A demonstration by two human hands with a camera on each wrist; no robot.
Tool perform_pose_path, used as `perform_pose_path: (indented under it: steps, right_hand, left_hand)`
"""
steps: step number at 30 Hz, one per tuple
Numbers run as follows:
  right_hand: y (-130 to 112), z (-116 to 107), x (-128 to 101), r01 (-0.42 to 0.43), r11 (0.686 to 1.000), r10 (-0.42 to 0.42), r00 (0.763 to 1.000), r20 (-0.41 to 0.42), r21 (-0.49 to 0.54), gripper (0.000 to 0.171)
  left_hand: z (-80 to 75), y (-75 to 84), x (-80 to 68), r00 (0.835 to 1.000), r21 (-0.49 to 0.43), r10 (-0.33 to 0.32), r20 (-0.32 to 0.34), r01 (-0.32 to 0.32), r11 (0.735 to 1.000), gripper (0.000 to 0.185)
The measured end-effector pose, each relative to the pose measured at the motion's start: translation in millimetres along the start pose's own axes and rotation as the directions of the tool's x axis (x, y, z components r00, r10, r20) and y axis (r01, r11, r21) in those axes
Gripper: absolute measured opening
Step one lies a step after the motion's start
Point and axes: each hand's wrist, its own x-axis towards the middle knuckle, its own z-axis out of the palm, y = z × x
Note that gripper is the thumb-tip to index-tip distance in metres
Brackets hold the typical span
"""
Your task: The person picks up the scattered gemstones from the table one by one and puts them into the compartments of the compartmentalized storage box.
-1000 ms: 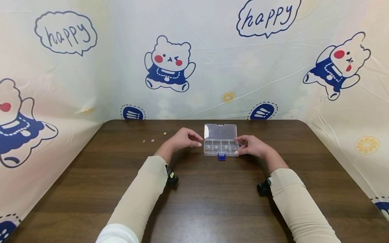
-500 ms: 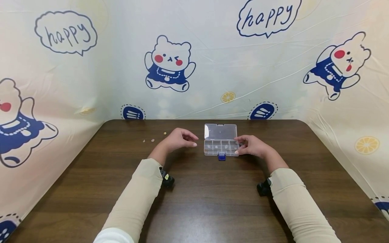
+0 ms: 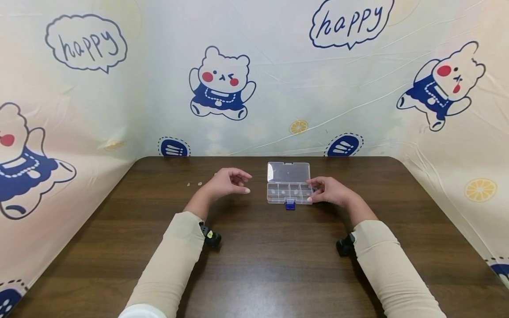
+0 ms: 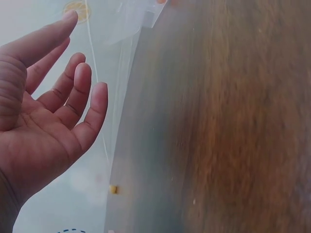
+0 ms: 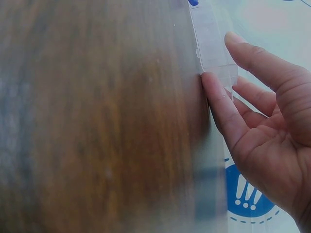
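A clear plastic compartment box (image 3: 289, 194) lies on the dark wooden table (image 3: 262, 260), its lid (image 3: 288, 172) standing open and a blue latch (image 3: 290, 205) at the front. Small pale pieces lie in its compartments. My right hand (image 3: 324, 191) holds the box's right end between thumb and fingers; the right wrist view shows the index finger (image 5: 216, 97) against the box end (image 5: 214, 53). My left hand (image 3: 230, 182) hovers open and empty to the left of the box, palm and fingers (image 4: 73, 92) spread in the left wrist view.
Two small pale pieces (image 3: 194, 183) lie on the table left of my left hand, and a yellow one (image 4: 112, 189) near the table's back edge. A cartoon-printed sheet (image 3: 222, 84) walls in the table at the back and both sides.
My left hand has drawn away from the box's left end, moving left toward the loose pieces. The right hand and the box have stayed where they were.
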Motion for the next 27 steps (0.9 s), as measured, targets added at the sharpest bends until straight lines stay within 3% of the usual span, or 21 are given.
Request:
perform_pose_path:
  steps: [17, 27]
  right_hand:
    - [-0.2, -1.0, -0.9, 0.026, 0.999, -0.026, 1.000, 0.010, -0.021, 0.073]
    - [-0.4, -0.6, -0.8, 0.027, 1.000, -0.027, 1.000, 0.007, -0.014, 0.072]
  left_hand:
    - [-8.5, -1.0, -22.1, 0.998, 0.061, 0.003, -0.064, 0.001, 0.998, 0.041]
    - [-17.2, -10.3, -31.4, 0.995, 0.057, 0.011, -0.095, -0.005, 0.998, 0.041]
